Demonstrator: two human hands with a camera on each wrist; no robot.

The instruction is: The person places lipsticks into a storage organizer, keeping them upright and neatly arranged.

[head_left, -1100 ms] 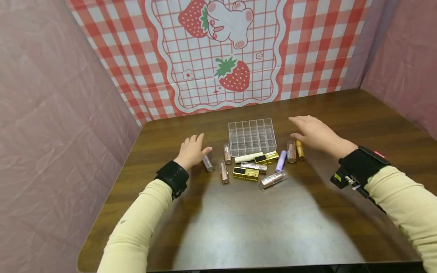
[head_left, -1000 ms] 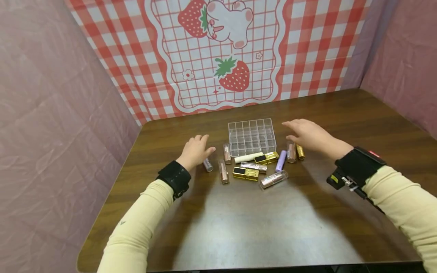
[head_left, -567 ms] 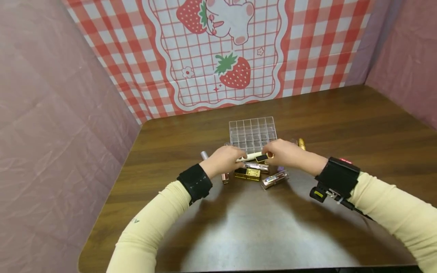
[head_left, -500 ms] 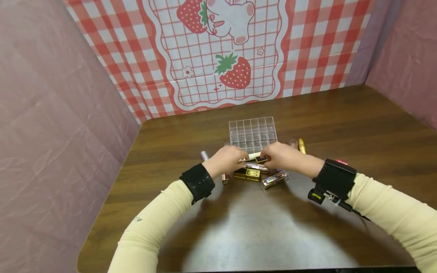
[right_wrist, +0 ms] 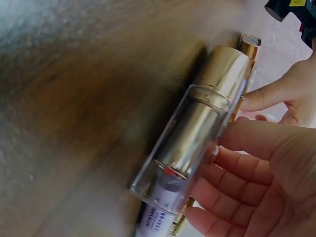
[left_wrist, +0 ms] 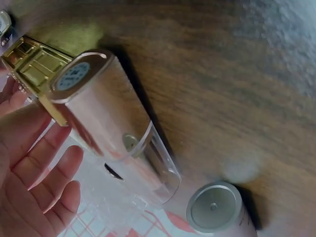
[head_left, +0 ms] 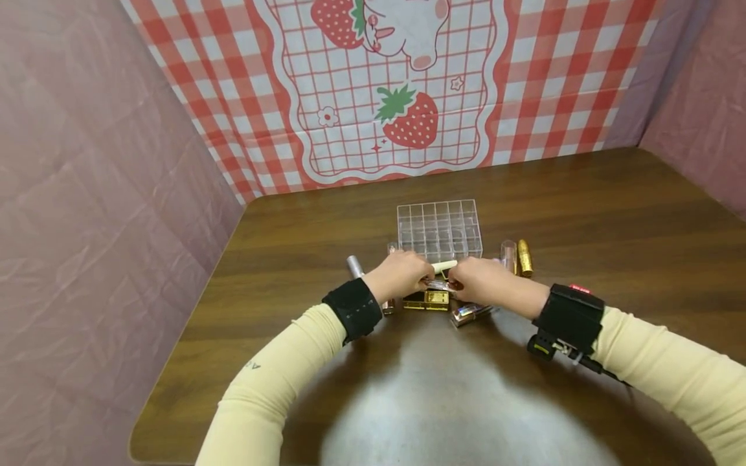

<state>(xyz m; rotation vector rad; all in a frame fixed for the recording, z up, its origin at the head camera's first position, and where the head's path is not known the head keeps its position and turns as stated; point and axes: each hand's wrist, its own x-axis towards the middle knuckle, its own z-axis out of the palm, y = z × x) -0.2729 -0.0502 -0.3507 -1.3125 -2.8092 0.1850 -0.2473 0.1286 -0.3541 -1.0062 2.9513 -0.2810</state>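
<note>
In the head view my left hand [head_left: 399, 275] and right hand [head_left: 486, 283] meet over the lipsticks. Between them, a slim shiny silver-pink lipstick [head_left: 439, 285] is pinched at its two ends by thumb and fingers. Just behind it lies a cream tube [head_left: 445, 266]; in front is a gold-and-black lipstick [head_left: 436, 299]. Beside my left hand, the left wrist view has a rose-gold lipstick [left_wrist: 106, 106] with a clear cap. Near my right fingers, a clear-capped gold lipstick [right_wrist: 192, 123] and a lilac tube [right_wrist: 157, 210] show in the right wrist view. My fingertips are partly hidden.
A clear acrylic organizer [head_left: 440, 206] with many compartments stands behind the hands. To the left lies a silver tube [head_left: 354, 266]. A clear-capped lipstick [head_left: 509, 256] and a gold bullet-shaped tube [head_left: 525, 259] lie to the right on the wooden table [head_left: 466, 395].
Both hands have come inward and down from either side of the lipsticks, fingers first spread. They now pinch the slim silver-pink lipstick at its ends. The head view has shifted slightly.
</note>
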